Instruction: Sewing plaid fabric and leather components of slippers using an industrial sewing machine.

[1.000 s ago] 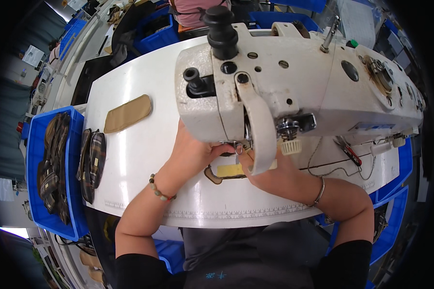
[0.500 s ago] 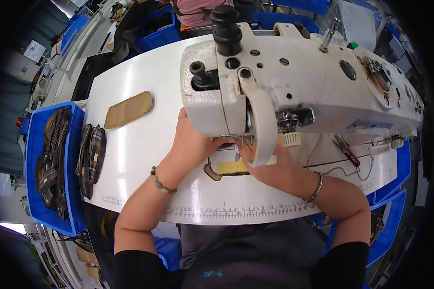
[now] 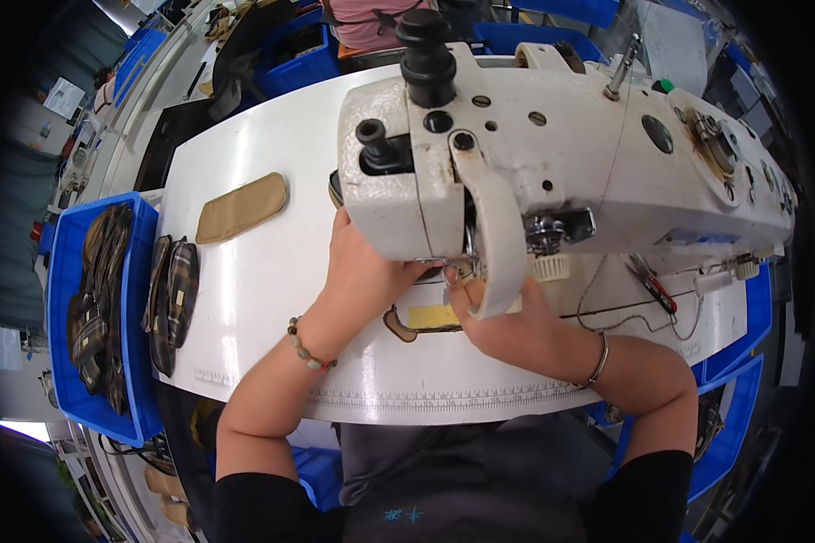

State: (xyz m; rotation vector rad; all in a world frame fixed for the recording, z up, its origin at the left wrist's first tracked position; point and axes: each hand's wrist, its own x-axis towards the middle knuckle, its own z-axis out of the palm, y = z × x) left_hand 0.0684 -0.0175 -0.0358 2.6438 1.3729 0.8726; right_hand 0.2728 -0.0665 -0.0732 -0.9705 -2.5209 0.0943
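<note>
A white sewing machine point(image 3: 389, 204) stands over the table, its head covering part of my work. My left hand point(image 3: 364, 267) lies left of the needle area; its thumb points toward the presser foot, and the machine head hides most of its fingers. At the foot's right side, my right hand point(image 3: 507, 319) has finger and thumb closed on a dark fabric piece with tan edging point(image 3: 400, 328). A yellow strip point(image 3: 431, 316) lies along that piece, partly under my right hand. A dark curved edge point(image 3: 335, 188) shows beyond my left hand.
A tan padded oval piece point(image 3: 242, 209) lies at left on the white table point(image 3: 244, 299). Plaid pieces point(image 3: 183, 294) rest beside a blue bin point(image 3: 59, 299) filled with more. Red-handled snippers point(image 3: 659, 294) and a loose cord point(image 3: 607, 324) lie right. A person in pink point(image 3: 362, 25) is at the back.
My left hand has shifted very slightly. The dark curved edge beyond it now shows beside the machine head. My right hand has moved slightly, with finger and thumb still at the foot.
</note>
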